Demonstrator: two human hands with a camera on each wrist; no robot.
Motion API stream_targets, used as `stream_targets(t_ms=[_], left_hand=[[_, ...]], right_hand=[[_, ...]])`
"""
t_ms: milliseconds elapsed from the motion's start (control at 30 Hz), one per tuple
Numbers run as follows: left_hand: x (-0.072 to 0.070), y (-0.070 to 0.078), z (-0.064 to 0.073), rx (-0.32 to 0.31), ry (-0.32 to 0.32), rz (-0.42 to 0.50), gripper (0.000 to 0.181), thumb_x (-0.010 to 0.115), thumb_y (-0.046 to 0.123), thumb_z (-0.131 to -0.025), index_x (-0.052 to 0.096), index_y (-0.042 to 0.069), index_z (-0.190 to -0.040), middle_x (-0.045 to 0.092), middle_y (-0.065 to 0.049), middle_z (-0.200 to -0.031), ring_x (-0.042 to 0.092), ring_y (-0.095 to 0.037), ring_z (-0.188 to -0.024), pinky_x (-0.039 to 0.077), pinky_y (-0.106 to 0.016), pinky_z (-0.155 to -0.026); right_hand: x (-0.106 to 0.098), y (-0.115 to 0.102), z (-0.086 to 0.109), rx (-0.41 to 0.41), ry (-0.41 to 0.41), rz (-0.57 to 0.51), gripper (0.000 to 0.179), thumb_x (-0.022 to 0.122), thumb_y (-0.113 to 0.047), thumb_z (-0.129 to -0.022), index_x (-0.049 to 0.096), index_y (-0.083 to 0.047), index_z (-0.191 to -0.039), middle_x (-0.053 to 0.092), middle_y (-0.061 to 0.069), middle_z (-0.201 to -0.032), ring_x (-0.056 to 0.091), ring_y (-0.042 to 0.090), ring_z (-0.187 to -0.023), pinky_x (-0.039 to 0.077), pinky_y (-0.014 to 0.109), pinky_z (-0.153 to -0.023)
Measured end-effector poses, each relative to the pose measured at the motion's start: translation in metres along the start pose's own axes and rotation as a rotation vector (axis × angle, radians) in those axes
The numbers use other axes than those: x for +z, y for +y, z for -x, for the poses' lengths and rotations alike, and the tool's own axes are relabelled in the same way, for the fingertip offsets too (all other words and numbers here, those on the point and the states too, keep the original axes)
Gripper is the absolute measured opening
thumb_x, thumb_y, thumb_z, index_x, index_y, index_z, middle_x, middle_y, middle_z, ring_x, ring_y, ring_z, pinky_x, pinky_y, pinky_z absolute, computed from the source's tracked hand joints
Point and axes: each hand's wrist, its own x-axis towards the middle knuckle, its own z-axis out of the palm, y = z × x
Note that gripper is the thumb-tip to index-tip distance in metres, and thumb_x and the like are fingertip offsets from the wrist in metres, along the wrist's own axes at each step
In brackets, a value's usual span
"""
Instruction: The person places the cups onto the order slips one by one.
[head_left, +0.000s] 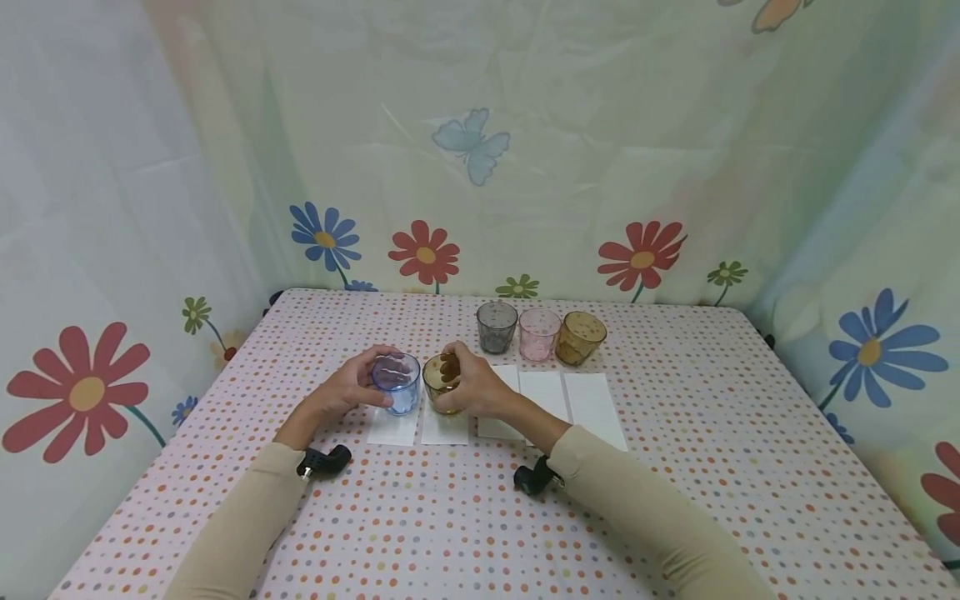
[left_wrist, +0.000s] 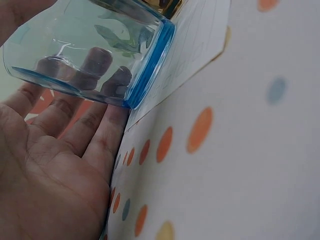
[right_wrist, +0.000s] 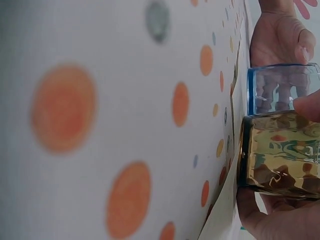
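My left hand (head_left: 347, 387) holds a clear blue glass (head_left: 397, 388) from its left side, thumb in front and fingers round the back. In the left wrist view, the fingers show through the blue glass (left_wrist: 107, 55), its base right at a lined white paper. Just to the right, my right hand (head_left: 480, 388) grips an amber glass (head_left: 437, 377) between thumb and fingers. Both glasses are upright, side by side over the two leftmost white papers. In the right wrist view, the amber glass (right_wrist: 282, 155) has its base close to the paper.
Behind the papers stand a grey glass (head_left: 497, 327), a pink glass (head_left: 538, 335) and a second amber glass (head_left: 581, 338), the last tilted in view. More white papers (head_left: 596, 408) lie in a row to the right. A dotted cloth (head_left: 420, 517) covers the table; a flowered curtain (head_left: 360, 108) hangs behind.
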Motion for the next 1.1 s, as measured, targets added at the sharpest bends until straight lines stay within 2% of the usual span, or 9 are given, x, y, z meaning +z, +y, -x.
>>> stream_targets(t_ms=[200,467,633,833,1100], left_hand=[[-0.002,-0.001,0.001,0.001,-0.011,-0.003,0.086,0.077,-0.003,-0.079,0.031,-0.001,-0.151,0.046,-0.027,-0.145,0.055,-0.02,-0.125,0.048,-0.025,-0.101],[-0.002,0.0,-0.001,-0.013,-0.012,0.001,0.086,0.078,0.0,-0.079,0.033,0.003,-0.152,0.048,-0.025,-0.145,0.057,-0.02,-0.123,0.05,-0.026,-0.098],[-0.001,0.0,0.001,0.006,-0.027,0.009,0.085,0.077,-0.001,-0.08,0.032,0.0,-0.152,0.047,-0.029,-0.146,0.056,-0.023,-0.126,0.05,-0.026,-0.099],[0.001,-0.002,0.002,-0.006,-0.025,0.022,0.085,0.078,-0.001,-0.079,0.033,0.001,-0.151,0.045,-0.031,-0.147,0.055,-0.029,-0.128,0.051,-0.028,-0.098],[0.0,0.001,0.001,-0.019,-0.003,0.001,0.086,0.079,-0.001,-0.079,0.034,0.003,-0.152,0.047,-0.026,-0.147,0.056,-0.021,-0.126,0.05,-0.026,-0.099]], right_hand=[[0.001,-0.001,0.001,0.015,-0.005,0.007,0.072,0.082,-0.008,-0.073,0.044,-0.007,-0.134,0.062,0.015,-0.121,0.06,0.024,-0.106,0.051,0.038,-0.092],[0.001,-0.002,0.001,0.029,0.021,0.011,0.073,0.083,-0.008,-0.072,0.045,-0.008,-0.134,0.063,0.014,-0.121,0.059,0.024,-0.107,0.05,0.04,-0.094],[-0.001,-0.003,0.002,0.02,-0.004,0.01,0.072,0.083,-0.008,-0.073,0.044,-0.006,-0.134,0.062,0.017,-0.123,0.063,0.026,-0.109,0.053,0.038,-0.092],[-0.003,-0.003,0.002,0.036,-0.039,0.009,0.083,0.093,-0.015,-0.07,0.042,-0.01,-0.137,0.059,0.013,-0.125,0.064,0.026,-0.112,0.055,0.038,-0.091],[-0.01,-0.002,0.0,-0.01,-0.065,0.026,0.09,0.096,-0.018,-0.069,0.042,-0.008,-0.14,0.057,0.014,-0.127,0.063,0.03,-0.113,0.055,0.039,-0.092]])
